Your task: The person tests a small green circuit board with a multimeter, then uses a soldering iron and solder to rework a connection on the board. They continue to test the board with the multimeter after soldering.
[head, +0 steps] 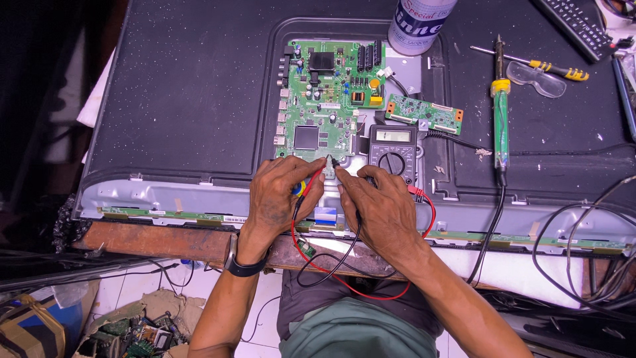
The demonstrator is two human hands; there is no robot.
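Green main circuit board (pixel 329 99) lies in the opened television back; both hands angle knuckles-up toward its lower edge. The left hand (pixel 281 195) pinches a red probe (pixel 317 178), the right hand (pixel 377 205) a black probe (pixel 336 164), beside the multimeter (pixel 393 151).

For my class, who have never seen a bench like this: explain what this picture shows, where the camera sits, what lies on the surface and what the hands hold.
The one picture comes from a camera on the person's head, looking down at their own bare hands. A flat television lies back-up on the bench, with a green circuit board exposed. The left hand holds a red probe and the right hand a black probe; both tips meet the board's lower edge. Their wires run to a grey meter beside the board. Further right lie a soldering iron, a screwdriver, clear safety glasses and a smaller circuit board. A can stands at the top.
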